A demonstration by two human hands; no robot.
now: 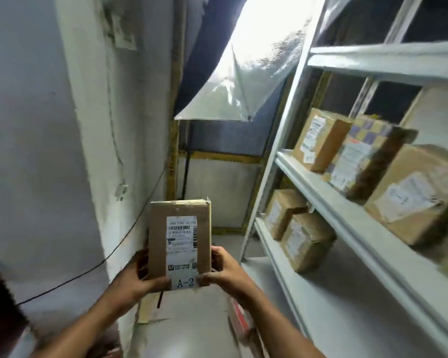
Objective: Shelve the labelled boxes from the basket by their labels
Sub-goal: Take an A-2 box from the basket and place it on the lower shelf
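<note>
I hold a flat brown cardboard box (181,241) upright in front of me with both hands. Its white shipping label faces me, and a tag at the bottom reads "A-2". My left hand (140,275) grips its lower left edge, thumb across the front. My right hand (225,270) grips the lower right edge, thumb near the tag. A white metal shelf rack (334,202) stands to my right, apart from the box. The basket is hidden from view.
Three labelled boxes (321,140) sit on the rack's middle shelf and two more boxes (305,241) on the shelf below. A white wall (49,151) with a black cable is on my left. Flattened cardboard (150,308) lies on the floor below my hands.
</note>
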